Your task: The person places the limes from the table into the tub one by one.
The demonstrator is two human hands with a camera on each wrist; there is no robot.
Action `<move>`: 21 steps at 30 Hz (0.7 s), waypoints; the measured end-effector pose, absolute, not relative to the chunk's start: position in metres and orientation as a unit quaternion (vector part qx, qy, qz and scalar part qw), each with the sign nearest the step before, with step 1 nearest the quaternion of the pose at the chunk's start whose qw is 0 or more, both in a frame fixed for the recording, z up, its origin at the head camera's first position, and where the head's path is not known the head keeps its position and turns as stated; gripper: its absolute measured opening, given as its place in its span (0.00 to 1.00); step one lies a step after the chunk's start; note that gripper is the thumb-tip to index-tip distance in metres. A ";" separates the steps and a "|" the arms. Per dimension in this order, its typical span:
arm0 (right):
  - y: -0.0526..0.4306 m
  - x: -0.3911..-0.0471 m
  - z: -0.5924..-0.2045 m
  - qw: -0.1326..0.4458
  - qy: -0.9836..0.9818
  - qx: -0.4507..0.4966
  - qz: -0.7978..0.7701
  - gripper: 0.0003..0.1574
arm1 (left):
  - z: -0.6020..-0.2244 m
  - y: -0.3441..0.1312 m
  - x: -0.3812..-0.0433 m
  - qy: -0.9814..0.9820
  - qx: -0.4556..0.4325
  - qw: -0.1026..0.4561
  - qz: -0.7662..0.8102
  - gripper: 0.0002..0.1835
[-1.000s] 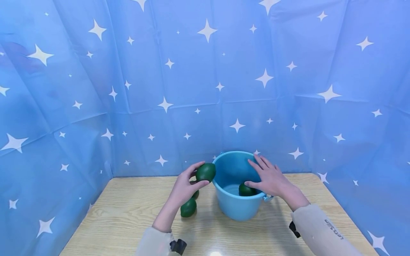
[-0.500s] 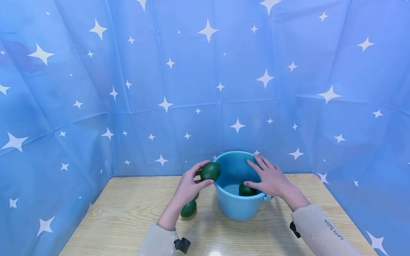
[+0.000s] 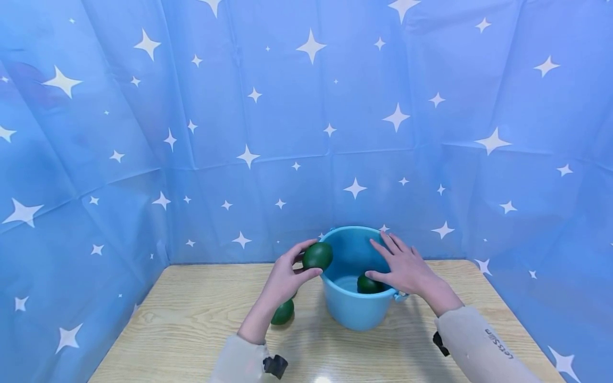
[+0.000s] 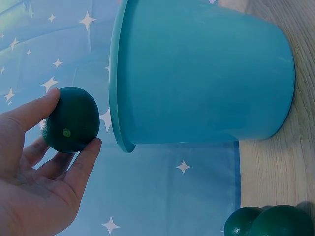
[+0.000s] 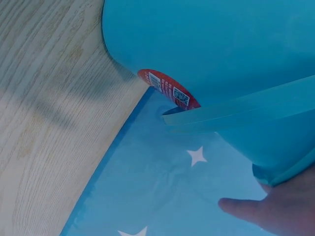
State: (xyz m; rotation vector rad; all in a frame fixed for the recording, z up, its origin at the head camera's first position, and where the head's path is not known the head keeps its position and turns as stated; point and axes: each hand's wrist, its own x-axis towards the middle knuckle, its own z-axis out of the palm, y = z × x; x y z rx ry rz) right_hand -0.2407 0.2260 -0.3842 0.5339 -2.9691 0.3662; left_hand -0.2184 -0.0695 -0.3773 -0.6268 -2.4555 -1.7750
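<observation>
Fingers of the left hand (image 3: 282,277) pinch a dark-green oval fruit (image 3: 317,256) at the rim of a round light-blue plastic bucket (image 3: 359,313) near the far edge of the wooden desk (image 3: 191,319) — right hand (image 3: 404,266) opposite, fingers spread.

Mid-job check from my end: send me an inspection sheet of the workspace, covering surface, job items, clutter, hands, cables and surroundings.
Surface: wooden table, pale grain, bright glare at the near edge.
Bucket: light blue, upright; one fruit inside.
Held fruit: green, at the bucket's left rim, apart from it in the left wrist view.
Loose fruits: two, green, together on the table, left of the bucket.
Clutter: nothing seen.
Left hand: pinches the held fruit.
Right hand: fingers spread at the bucket's right side, holding no fruit.
Cables: nothing seen.
Surroundings: blue curtain with white stars, behind and at both sides.
</observation>
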 end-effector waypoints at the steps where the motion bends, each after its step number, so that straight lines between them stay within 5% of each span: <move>1: 0.226 -0.241 -0.384 0.051 -0.976 0.175 0.120 0.56 | -0.377 -0.069 -0.218 -0.794 -0.202 0.024 -0.573 0.31; 21: 0.225 -0.240 -0.384 0.044 -0.975 0.174 0.128 0.56 | -0.377 -0.064 -0.219 -0.801 -0.202 0.021 -0.564 0.31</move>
